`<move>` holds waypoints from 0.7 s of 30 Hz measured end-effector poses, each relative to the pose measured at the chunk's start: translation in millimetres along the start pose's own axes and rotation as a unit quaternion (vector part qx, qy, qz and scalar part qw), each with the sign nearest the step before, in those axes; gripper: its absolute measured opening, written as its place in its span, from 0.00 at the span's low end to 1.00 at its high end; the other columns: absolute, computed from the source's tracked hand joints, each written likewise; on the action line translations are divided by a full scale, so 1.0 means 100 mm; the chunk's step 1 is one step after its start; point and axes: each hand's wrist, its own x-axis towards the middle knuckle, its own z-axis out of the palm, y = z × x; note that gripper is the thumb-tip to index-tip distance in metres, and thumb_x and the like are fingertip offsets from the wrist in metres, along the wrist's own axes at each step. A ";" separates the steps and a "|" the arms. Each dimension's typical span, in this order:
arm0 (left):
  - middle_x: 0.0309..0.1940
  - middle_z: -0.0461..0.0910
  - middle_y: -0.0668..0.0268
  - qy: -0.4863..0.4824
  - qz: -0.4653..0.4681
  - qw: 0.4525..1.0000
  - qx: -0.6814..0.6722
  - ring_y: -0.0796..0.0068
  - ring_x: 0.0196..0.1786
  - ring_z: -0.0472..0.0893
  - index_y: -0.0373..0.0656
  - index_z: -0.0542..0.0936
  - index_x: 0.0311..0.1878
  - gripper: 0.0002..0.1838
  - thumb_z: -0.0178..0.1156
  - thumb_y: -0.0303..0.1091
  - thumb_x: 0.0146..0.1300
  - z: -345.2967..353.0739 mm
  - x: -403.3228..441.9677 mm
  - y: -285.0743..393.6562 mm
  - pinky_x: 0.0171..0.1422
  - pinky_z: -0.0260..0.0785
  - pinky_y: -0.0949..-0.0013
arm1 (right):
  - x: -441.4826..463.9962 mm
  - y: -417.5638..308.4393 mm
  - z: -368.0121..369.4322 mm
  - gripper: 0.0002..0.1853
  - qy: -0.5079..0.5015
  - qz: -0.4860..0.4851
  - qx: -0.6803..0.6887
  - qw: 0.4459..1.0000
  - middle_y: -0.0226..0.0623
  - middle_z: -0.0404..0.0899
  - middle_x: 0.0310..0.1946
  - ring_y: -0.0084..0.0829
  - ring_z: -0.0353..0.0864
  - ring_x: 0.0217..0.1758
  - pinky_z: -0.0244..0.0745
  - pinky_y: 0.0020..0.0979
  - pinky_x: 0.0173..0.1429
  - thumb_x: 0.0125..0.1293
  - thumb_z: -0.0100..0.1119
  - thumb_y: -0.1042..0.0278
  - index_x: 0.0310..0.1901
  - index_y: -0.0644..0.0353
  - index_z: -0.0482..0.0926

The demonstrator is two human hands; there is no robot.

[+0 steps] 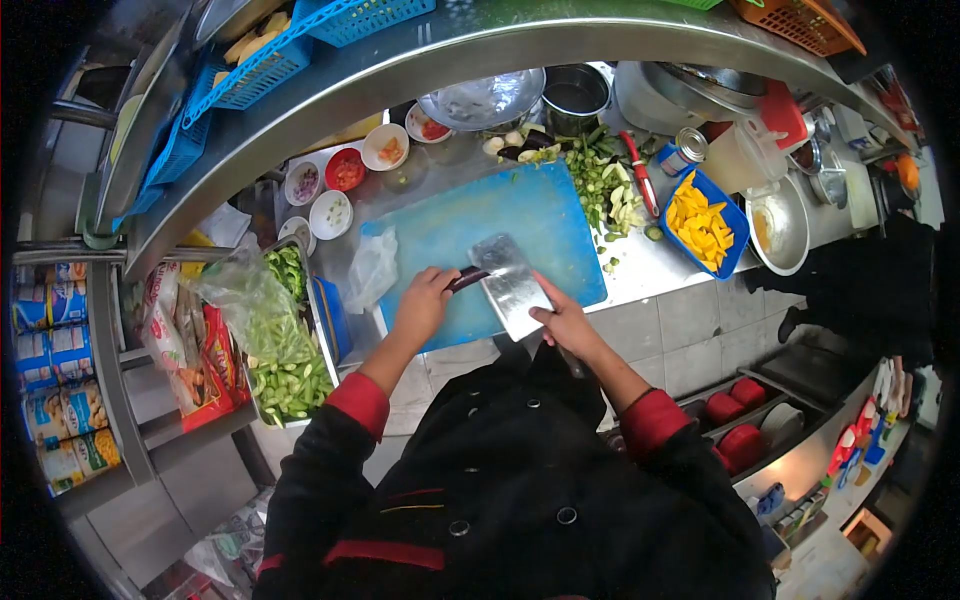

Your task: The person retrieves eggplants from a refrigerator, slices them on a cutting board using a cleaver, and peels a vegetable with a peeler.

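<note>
Over the blue cutting board (pixel 450 235), my left hand (pixel 424 300) is closed round a dark purple vegetable, possibly an eggplant (pixel 467 278), with its far end beside the blade. In my right hand (pixel 568 318) is a cleaver (pixel 510 285), its broad steel blade lying between the two hands; my fingers are on the lower part of the blade. A crumpled clear plastic bag (pixel 374 268) rests on the board's left edge. Cut green vegetable pieces (pixel 600 180) lie heaped by the board's right edge, close to a red-handled peeler or knife (pixel 640 172).
Small bowls (pixel 331 214) of chopped food stand left of the board. A tray of sliced greens (pixel 290 390) is at left. On the right are a blue basket of yellow pieces (pixel 700 225), a can (pixel 684 152) and a metal bowl (pixel 778 225). A steel shelf (pixel 460 45) spans above.
</note>
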 end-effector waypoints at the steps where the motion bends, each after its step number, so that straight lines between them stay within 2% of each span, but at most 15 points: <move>1: 0.47 0.79 0.57 0.000 0.004 1.000 0.003 0.51 0.52 0.79 0.47 0.81 0.56 0.21 0.65 0.23 0.59 -0.01 0.02 0.02 0.56 0.74 0.54 | 0.04 -0.05 0.08 0.39 0.001 -0.001 0.000 1.000 0.39 0.84 0.41 0.20 0.69 0.18 0.72 0.28 0.23 0.71 0.61 0.72 0.80 0.38 0.58; 3: 0.48 0.80 0.57 0.002 0.011 1.000 0.008 0.51 0.53 0.79 0.47 0.81 0.56 0.21 0.65 0.23 0.59 -0.01 0.04 0.02 0.56 0.74 0.54 | 0.13 -0.18 0.37 0.39 0.006 0.008 -0.088 0.996 0.49 0.83 0.58 0.33 0.84 0.31 0.81 0.35 0.38 0.71 0.62 0.71 0.80 0.40 0.58; 4: 0.48 0.80 0.57 0.004 -0.001 1.000 0.004 0.50 0.52 0.79 0.46 0.81 0.55 0.19 0.65 0.24 0.59 0.00 0.04 0.00 0.56 0.74 0.54 | 0.18 -0.14 0.42 0.39 0.006 0.004 -0.087 0.996 0.49 0.83 0.58 0.33 0.84 0.31 0.81 0.35 0.38 0.71 0.62 0.71 0.80 0.40 0.58; 5: 0.48 0.80 0.57 0.004 -0.014 1.000 0.000 0.50 0.52 0.79 0.46 0.81 0.55 0.18 0.65 0.25 0.60 0.00 0.03 -0.02 0.56 0.74 0.54 | 0.24 -0.10 0.48 0.39 0.021 -0.018 -0.131 0.991 0.51 0.77 0.64 0.42 0.84 0.44 0.79 0.37 0.49 0.70 0.62 0.70 0.79 0.40 0.58; 8: 0.48 0.81 0.56 0.006 -0.067 0.997 -0.026 0.50 0.51 0.80 0.45 0.82 0.53 0.17 0.66 0.26 0.60 0.04 -0.01 -0.06 0.55 0.75 0.54 | 0.17 -0.05 0.42 0.39 0.017 -0.043 -0.140 0.989 0.59 0.68 0.71 0.57 0.68 0.74 0.67 0.41 0.73 0.69 0.63 0.67 0.79 0.38 0.59; 11: 0.48 0.81 0.56 0.014 -0.073 0.996 -0.044 0.49 0.49 0.81 0.43 0.83 0.52 0.16 0.67 0.26 0.59 0.06 -0.06 -0.10 0.55 0.75 0.54 | 0.05 -0.11 0.38 0.39 -0.020 -0.043 -0.170 0.984 0.57 0.69 0.70 0.55 0.73 0.71 0.70 0.42 0.71 0.69 0.63 0.66 0.79 0.38 0.59; 14: 0.46 0.81 0.55 0.032 -0.033 0.998 -0.038 0.48 0.50 0.81 0.42 0.82 0.53 0.18 0.69 0.25 0.57 0.07 -0.07 -0.11 0.55 0.75 0.54 | 0.17 -0.11 0.64 0.39 0.002 -0.049 -0.197 0.979 0.58 0.73 0.67 0.56 0.76 0.68 0.71 0.43 0.69 0.68 0.64 0.66 0.78 0.39 0.60; 15: 0.46 0.81 0.55 0.032 -0.029 0.998 -0.037 0.48 0.50 0.81 0.42 0.82 0.53 0.18 0.69 0.25 0.57 0.04 -0.08 -0.11 0.55 0.75 0.54 | 0.35 0.04 0.77 0.39 0.023 -0.089 -0.215 0.972 0.59 0.75 0.63 0.57 0.77 0.65 0.72 0.43 0.67 0.67 0.65 0.66 0.78 0.40 0.61; 16: 0.45 0.81 0.55 0.029 -0.050 0.998 -0.032 0.50 0.49 0.82 0.41 0.81 0.53 0.19 0.69 0.24 0.57 -0.03 -0.15 -0.11 0.54 0.75 0.55 | 0.44 0.13 0.86 0.39 0.044 -0.129 -0.228 0.964 0.60 0.78 0.60 0.58 0.78 0.63 0.73 0.44 0.66 0.66 0.65 0.66 0.77 0.40 0.61; 17: 0.44 0.81 0.55 0.026 -0.073 0.997 -0.031 0.52 0.48 0.83 0.41 0.80 0.54 0.20 0.69 0.23 0.56 -0.05 -0.23 -0.11 0.53 0.76 0.55 | 0.42 0.14 0.88 0.38 0.062 -0.168 -0.224 0.958 0.61 0.81 0.52 0.61 0.83 0.52 0.77 0.47 0.58 0.65 0.66 0.65 0.77 0.41 0.63; 18: 0.44 0.81 0.55 0.024 -0.071 0.997 -0.030 0.52 0.48 0.83 0.41 0.80 0.54 0.20 0.69 0.23 0.56 -0.02 -0.31 -0.13 0.53 0.76 0.55 | 0.39 0.15 0.88 0.38 0.064 -0.168 -0.222 0.958 0.61 0.81 0.52 0.61 0.83 0.52 0.77 0.47 0.58 0.65 0.66 0.65 0.77 0.41 0.63; 20: 0.41 0.83 0.56 0.052 -0.147 0.985 -0.067 0.60 0.43 0.84 0.39 0.80 0.55 0.22 0.70 0.22 0.56 0.06 -0.41 -0.16 0.50 0.79 0.61 | 0.35 0.12 0.85 0.37 0.047 -0.139 -0.236 0.961 0.61 0.82 0.48 0.61 0.84 0.42 0.80 0.52 0.50 0.66 0.64 0.66 0.76 0.42 0.62; 21: 0.41 0.83 0.56 0.050 -0.147 0.986 -0.066 0.60 0.43 0.84 0.39 0.80 0.55 0.22 0.70 0.22 0.56 0.11 -0.41 -0.19 0.50 0.79 0.61 | 0.32 0.12 0.85 0.37 0.048 -0.138 -0.234 0.961 0.61 0.82 0.48 0.61 0.84 0.42 0.80 0.52 0.50 0.66 0.64 0.66 0.76 0.42 0.62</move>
